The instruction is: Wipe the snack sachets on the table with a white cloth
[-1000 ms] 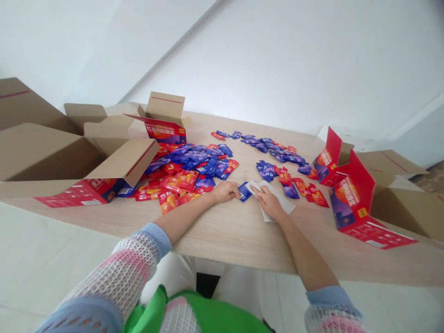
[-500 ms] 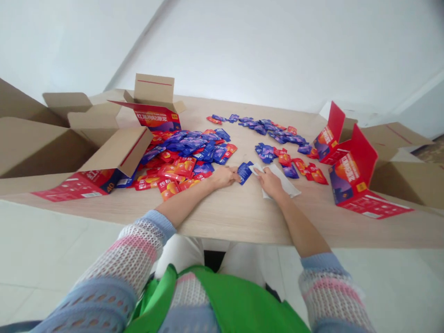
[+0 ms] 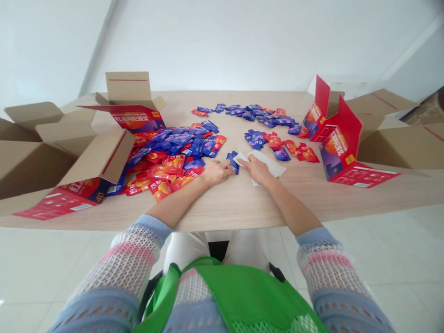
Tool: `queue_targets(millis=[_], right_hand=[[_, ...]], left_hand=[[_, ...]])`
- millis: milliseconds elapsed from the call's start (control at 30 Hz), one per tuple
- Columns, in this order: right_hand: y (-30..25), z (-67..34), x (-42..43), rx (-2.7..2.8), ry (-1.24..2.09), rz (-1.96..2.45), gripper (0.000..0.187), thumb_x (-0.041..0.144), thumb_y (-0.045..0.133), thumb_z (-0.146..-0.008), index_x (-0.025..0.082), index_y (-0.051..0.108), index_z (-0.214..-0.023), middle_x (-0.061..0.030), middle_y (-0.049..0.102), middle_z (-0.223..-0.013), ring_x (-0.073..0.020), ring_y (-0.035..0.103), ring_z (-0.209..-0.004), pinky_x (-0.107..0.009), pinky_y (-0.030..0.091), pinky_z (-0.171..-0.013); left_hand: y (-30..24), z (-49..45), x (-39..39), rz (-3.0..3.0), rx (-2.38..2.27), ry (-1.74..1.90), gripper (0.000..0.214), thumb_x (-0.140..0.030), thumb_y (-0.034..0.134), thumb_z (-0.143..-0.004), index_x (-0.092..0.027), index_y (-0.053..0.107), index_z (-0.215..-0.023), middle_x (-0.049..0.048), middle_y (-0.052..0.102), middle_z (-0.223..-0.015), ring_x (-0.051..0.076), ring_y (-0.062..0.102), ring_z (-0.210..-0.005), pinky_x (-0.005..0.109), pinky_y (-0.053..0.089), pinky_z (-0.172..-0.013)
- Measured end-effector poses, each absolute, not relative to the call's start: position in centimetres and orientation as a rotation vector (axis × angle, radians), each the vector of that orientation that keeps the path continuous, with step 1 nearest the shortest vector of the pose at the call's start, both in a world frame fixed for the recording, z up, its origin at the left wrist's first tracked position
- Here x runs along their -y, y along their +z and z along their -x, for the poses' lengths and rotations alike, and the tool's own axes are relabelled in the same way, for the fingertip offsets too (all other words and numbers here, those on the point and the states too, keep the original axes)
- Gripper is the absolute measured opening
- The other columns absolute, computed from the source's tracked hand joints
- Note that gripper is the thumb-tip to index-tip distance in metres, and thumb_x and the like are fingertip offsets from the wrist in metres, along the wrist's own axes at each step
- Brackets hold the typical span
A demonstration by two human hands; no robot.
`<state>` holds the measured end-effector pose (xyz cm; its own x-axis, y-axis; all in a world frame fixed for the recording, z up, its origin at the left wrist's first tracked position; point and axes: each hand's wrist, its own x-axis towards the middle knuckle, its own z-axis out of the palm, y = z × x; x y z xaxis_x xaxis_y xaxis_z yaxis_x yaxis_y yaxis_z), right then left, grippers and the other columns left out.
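Note:
My left hand is closed on a small blue sachet at the middle of the wooden table. My right hand lies on a white flat pouch, its fingers pinching the pouch's left end right beside the blue sachet. A large heap of red and blue sachets lies just left of my left hand. Smaller groups of sachets lie beyond my right hand.
Open cardboard cartons with red printed flaps stand at the left and back left. Two red-lined boxes stand at the right, with plain cartons behind them. A row of sachets lies at the back.
The camera has swung so the table looks more level and centred. Both hands stay together at the blue sachet and white pouch, with hardly any shift.

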<state>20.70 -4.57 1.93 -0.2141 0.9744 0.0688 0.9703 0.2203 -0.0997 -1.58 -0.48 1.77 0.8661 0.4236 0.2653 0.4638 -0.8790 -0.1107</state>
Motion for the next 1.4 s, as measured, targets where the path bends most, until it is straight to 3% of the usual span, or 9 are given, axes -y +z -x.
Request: queue_targets(millis=[267,600,800,1067,1200,1400], right_hand=[[2.2,-22.2,4.2,2.193,0.051,2.182,0.045,0.032,0.033,-0.095,0.038,0.036,-0.140,-0.0094,0.045,-0.124,-0.0234,0.055,-0.100,-0.031,0.042,-0.079],[2.1,-22.7,4.2,2.171,0.046,2.247,0.044,0.036,0.034,-0.095,0.037,0.039,-0.139,-0.0088,0.048,-0.119,-0.0218,0.058,-0.097,-0.029,0.044,-0.074],[2.0,-23.1,4.4,2.157,0.041,2.219,0.044,0.033,0.040,-0.093,0.035,0.043,-0.137,-0.0102,0.051,-0.113,-0.0223,0.060,-0.090,-0.029,0.043,-0.070],[2.2,-23.6,4.6,2.158,0.040,2.228,0.044,0.034,0.041,-0.093,0.033,0.044,-0.137,-0.0088,0.052,-0.110,-0.0194,0.061,-0.084,-0.027,0.041,-0.066],[1.9,-23.5,4.5,2.142,0.019,2.178,0.041,0.036,0.042,-0.093,0.034,0.048,-0.133,-0.0065,0.052,-0.107,-0.0190,0.059,-0.085,-0.027,0.040,-0.065],[1.5,-22.9,4.5,2.002,-0.081,2.039,0.040,0.031,0.035,-0.095,0.032,0.052,-0.131,-0.0074,0.049,-0.104,-0.0188,0.054,-0.080,-0.029,0.040,-0.066]], left_hand=[[4.5,0.7,5.3,2.644,1.188,-0.260,0.035,-0.018,0.039,-0.090,-0.027,0.065,-0.110,0.0080,0.056,-0.097,0.017,0.056,-0.066,0.029,0.041,-0.058],[9.2,4.4,5.4,2.150,1.886,-0.597,0.036,-0.021,0.042,-0.088,-0.031,0.066,-0.113,0.0072,0.056,-0.097,0.020,0.059,-0.071,0.030,0.039,-0.059],[8.8,4.8,4.6,2.238,2.039,-0.365,0.028,-0.017,0.047,-0.081,-0.019,0.072,-0.091,0.0122,0.060,-0.095,0.027,0.064,-0.072,0.035,0.044,-0.059],[7.1,4.8,3.1,2.276,2.209,-0.045,0.027,-0.009,0.046,-0.083,-0.010,0.073,-0.087,0.0180,0.068,-0.083,0.031,0.066,-0.080,0.037,0.049,-0.064],[7.2,5.4,2.5,2.187,2.227,-0.196,0.025,-0.019,0.049,-0.087,-0.011,0.073,-0.086,0.0173,0.069,-0.084,0.031,0.066,-0.079,0.036,0.048,-0.064],[6.6,4.0,4.2,2.278,1.881,-0.591,0.037,-0.028,0.036,-0.093,-0.015,0.069,-0.086,0.0123,0.066,-0.086,0.025,0.064,-0.073,0.033,0.042,-0.059]])
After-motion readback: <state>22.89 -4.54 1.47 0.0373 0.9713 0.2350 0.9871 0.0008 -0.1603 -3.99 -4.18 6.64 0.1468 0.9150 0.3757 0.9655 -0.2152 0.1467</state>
